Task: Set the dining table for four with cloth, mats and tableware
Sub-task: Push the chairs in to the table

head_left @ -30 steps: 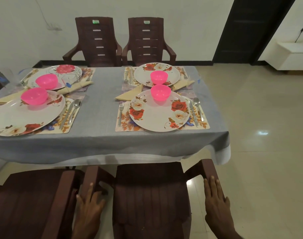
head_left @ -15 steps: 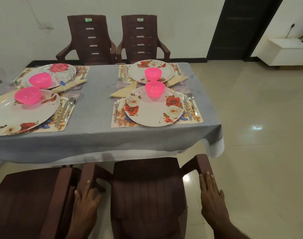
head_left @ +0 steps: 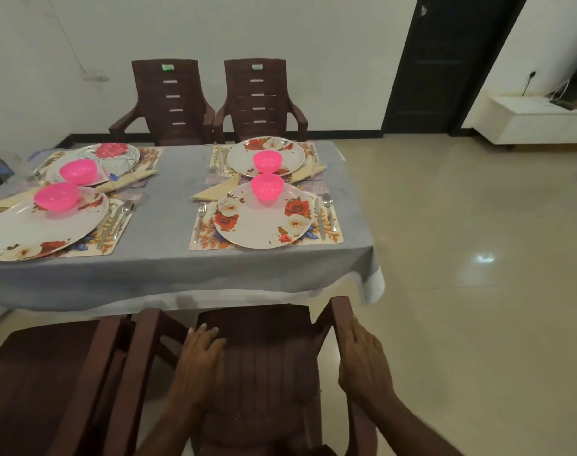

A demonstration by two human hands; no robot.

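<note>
No writing can be read anywhere; the two far chairs [head_left: 168, 100] each carry a small green-and-white sticker near the top of the backrest, too small to make out.

Half a second ago the left hand [head_left: 200, 363] lay on the left armrest of the near brown plastic chair [head_left: 264, 373]; now it rests flat, fingers straight, on the seat. The right hand [head_left: 362, 366] has slid along the right armrest and lies on it with fingers extended over the rail, thumb side inward; whether it curls round the rail I cannot tell. The view has also drawn closer to the chair.

The table [head_left: 168, 258] carries a grey tablecloth [head_left: 168, 225] with a white edge hanging below it. Four floral placemats [head_left: 333, 236] each hold a floral plate [head_left: 260, 225] with a pink bowl [head_left: 266, 187] on it. At the near right setting a fork [head_left: 200, 222] lies left of the plate, a knife and a spoon [head_left: 328, 209] right of it. Folded cream napkins [head_left: 214, 192] lie between the near and far settings. A second brown chair [head_left: 50, 383] stands just beside the first, on its left.

The floor [head_left: 461, 291] is glossy beige tile, the wall white, with a dark door [head_left: 445, 60] at right and a low white cabinet [head_left: 537, 121] beyond it.
</note>
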